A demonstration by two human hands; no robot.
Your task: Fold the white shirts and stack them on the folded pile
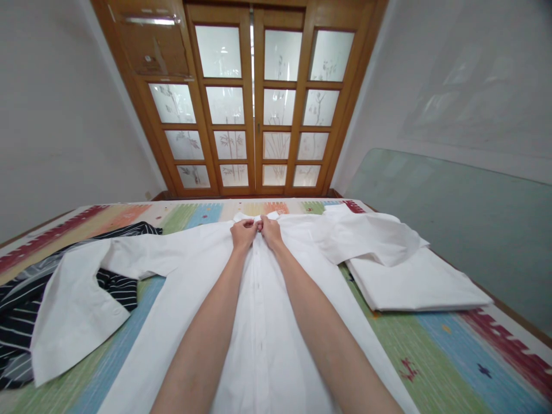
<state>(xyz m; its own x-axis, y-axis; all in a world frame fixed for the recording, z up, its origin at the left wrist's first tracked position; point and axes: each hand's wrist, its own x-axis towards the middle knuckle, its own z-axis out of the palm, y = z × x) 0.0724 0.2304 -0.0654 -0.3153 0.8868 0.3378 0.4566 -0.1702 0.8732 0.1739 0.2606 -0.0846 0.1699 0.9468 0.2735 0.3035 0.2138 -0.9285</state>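
Observation:
A white button-up shirt [202,299] lies spread front side up, its sleeves out to both sides and its collar at the far end. Just below the collar [271,215], my left hand [244,233] pinches the shirt's front at the placket. Close against it, my right hand [269,230] also has its fingers closed on the shirt there. The small spot between my fingertips is mostly hidden, so the button itself cannot be made out. Down the middle, the placket [259,322] runs straight toward me.
Striped black-and-white fabric [26,299] lies under the left sleeve. A folded white cloth [422,282] sits at right, partly under the right sleeve. Beneath everything is a colourful patterned cover [440,345]. A glass panel [431,190] leans at the right wall; wooden doors [254,115] stand beyond.

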